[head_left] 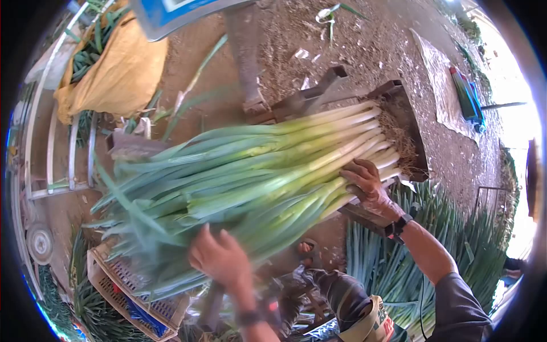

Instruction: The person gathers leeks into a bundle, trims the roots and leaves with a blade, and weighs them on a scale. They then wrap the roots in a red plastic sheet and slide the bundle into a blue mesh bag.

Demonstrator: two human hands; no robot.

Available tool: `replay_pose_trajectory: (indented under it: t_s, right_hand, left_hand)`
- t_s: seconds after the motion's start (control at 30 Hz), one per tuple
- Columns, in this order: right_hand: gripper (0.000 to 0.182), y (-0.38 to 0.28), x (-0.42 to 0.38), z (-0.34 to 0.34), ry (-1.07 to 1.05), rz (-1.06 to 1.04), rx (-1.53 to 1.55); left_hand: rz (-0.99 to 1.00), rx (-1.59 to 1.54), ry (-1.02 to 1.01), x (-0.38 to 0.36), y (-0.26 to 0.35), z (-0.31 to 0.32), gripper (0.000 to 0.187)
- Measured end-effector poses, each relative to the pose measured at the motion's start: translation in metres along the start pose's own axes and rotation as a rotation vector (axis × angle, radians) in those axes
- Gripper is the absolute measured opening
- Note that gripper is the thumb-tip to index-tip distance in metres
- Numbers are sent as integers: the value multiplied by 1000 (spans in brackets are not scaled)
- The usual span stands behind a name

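Bundle of long green onions [273, 157] lies across the metal rack [420, 155] in front of you, root ends to the right and leaf tips to the left. Roots [392, 134] sit beside the upright end plate of the rack; the pale stalks run left from there into green leaves. Your right hand [369, 185] is on the near side of the pale stalks, its fingers bent over them; you cannot tell from this view whether the grip is closed. A dark watch [398, 226] is on that wrist. Your left hand [221, 256] is at the near edge of the leaves, blurred, with its fingers parted; contact with the leaves cannot be confirmed. Leaf tips at near left overlap the slotted plastic crate [98, 273] in view. At far left, locate the yellow-orange sack [134, 68] with more green leaves, beside the pale metal rails [34, 137]. A wheel [40, 242] is at left. At near right, a large pile of green onions [473, 233] lies on the ground. At far right, a pale sheet [439, 80] lies flat.
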State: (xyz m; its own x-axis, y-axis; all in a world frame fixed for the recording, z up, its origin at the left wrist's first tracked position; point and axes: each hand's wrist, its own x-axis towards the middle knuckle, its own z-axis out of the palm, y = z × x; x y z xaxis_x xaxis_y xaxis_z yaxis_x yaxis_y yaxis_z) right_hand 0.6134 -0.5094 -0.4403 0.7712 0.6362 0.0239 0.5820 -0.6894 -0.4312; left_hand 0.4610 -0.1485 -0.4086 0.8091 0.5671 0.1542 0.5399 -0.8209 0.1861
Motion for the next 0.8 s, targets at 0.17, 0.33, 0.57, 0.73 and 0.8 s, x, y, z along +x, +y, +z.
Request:
replay_pose_trajectory:
  t_s: [0.17, 0.33, 0.57, 0.73, 0.8]
  right_hand:
    - [48, -8, 5, -1, -38, 94, -44]
    - [49, -3, 6, -12, -1, 107, 78]
    - [52, 3, 0, -13, 21, 122, 35]
    - [51, 1, 1, -10, 16, 124, 79]
    - [50, 0, 5, -15, 20, 112, 83]
  left_hand:
    - [-121, 193, -170, 7, 1, 20, 30]
    - [-20, 88, -84, -2, -9, 18, 27]
    - [171, 105, 46, 18, 16, -16, 39]
    - [-28, 99, -328, 7, -6, 30, 42]
    - [-117, 18, -397, 14, -11, 24, 45]
